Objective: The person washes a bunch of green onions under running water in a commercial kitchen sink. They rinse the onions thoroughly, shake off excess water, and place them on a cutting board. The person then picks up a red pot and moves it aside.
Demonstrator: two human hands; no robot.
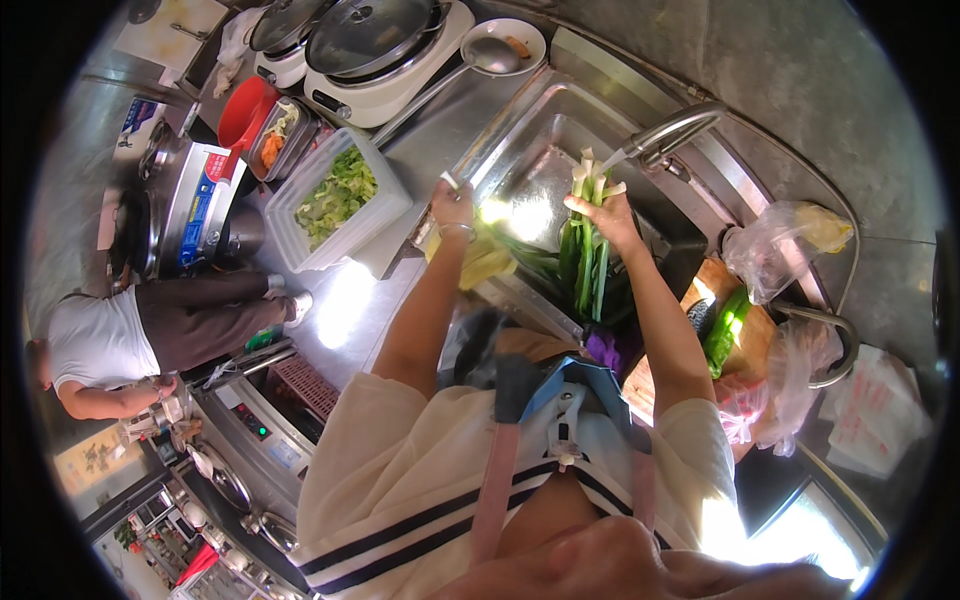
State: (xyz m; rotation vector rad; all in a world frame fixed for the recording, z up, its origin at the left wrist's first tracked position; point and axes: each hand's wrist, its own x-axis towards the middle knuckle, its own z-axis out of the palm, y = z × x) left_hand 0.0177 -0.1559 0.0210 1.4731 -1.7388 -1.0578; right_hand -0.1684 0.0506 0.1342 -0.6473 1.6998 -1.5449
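My right hand grips a bunch of green onions over the stainless steel sink. Their white ends point up, near the tip of the metal faucet, and the green leaves hang down. Over the sink's left edge, my left hand is closed around a thin white-ended piece, which looks like a green onion stalk. Just below that hand is a blurred yellow-green thing; I cannot tell whether it is leaf or plastic. More dark green leaves lie in the sink.
Left of the sink stands a clear plastic tub of chopped greens. A ladle rests in a white bowl behind it. At right, green peppers lie on a wooden board near plastic bags. Another person stands at left.
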